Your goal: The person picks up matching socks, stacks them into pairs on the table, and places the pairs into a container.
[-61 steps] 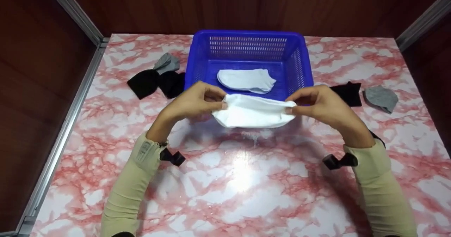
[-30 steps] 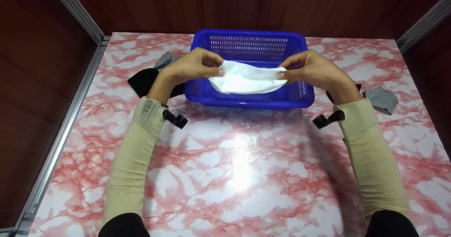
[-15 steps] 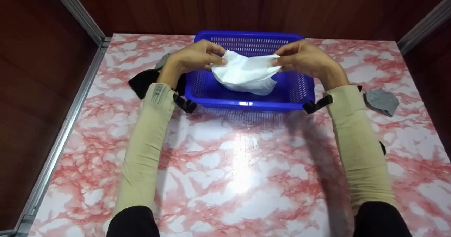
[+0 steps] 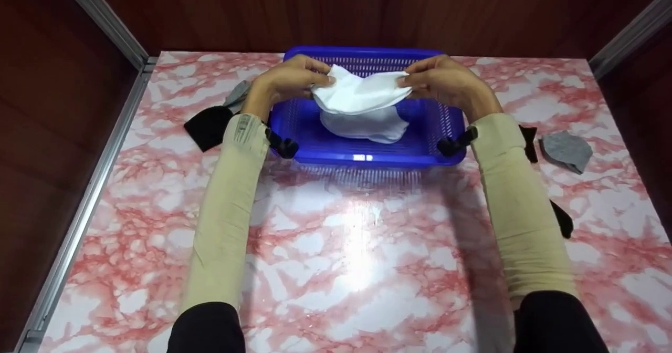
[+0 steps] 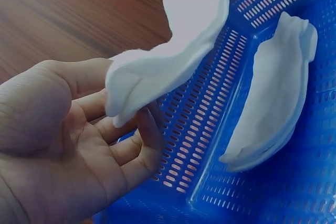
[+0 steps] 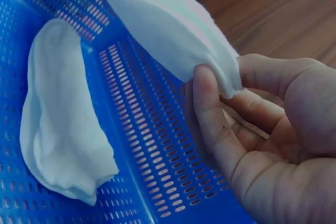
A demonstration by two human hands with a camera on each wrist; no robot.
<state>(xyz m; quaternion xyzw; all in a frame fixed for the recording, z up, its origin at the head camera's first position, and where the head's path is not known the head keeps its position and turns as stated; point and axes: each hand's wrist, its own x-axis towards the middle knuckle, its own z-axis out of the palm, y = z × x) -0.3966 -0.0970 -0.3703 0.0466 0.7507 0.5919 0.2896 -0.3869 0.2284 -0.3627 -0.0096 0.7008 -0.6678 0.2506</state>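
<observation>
Between both hands hangs a white sock [image 4: 362, 93], held over the back part of a blue plastic basket [image 4: 367, 158]. My left hand [image 4: 291, 80] pinches its left end between thumb and fingers; my right hand [image 4: 446, 82] pinches the other end. Both wrist views show the sock sagging between the two grips, above the basket's slotted wall. Below it, on the basket floor, lies another white sock bundle [image 5: 273, 93], apart from the held one. In the right wrist view that lying bundle [image 6: 65, 114] looks layered; how many socks it has I cannot tell.
Left of the basket lie a black sock [image 4: 210, 127] and a grey sock [image 4: 237, 94], partly behind my left arm. To the right are a grey sock [image 4: 567, 151] and a black sock [image 4: 529, 142], the latter partly hidden. Dark wooden panels [image 4: 367, 11] border the marbled table.
Both hands have carried the white sock away from the front of the basket, up and back over it. They have come slightly closer together, and the lying white bundle shows again beneath.
</observation>
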